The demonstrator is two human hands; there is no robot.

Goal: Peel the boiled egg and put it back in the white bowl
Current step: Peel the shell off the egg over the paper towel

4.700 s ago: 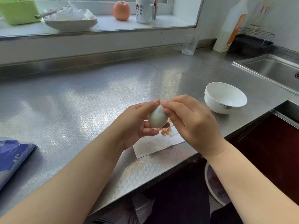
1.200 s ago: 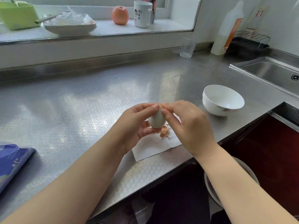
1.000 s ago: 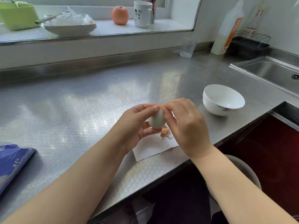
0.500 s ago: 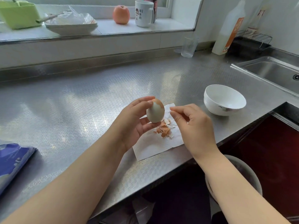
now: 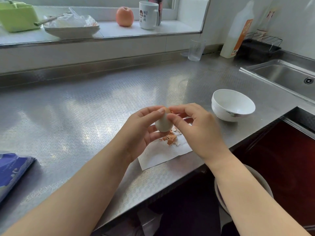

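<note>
Now the right hand [image 5: 199,132] is back pinching shell atop the egg [image 5: 163,124] the left hand [image 5: 143,132] grips.

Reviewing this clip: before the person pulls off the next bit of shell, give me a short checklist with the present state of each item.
1. Egg held securely: ok, the left hand grips it from the side and below.
2. Shell left to remove: ok, a brown cap remains at the top; the rest in view is bare.
3. Right hand placed on that cap: ok, its fingertips pinch at the top of the egg.
4. Catch area under the egg: ok, the paper towel lies below with shell pieces on it.
5. White bowl ready: ok, upright, nothing visible inside, on the counter to the right.
6. Far side of the egg peeled: cannot tell.
</note>
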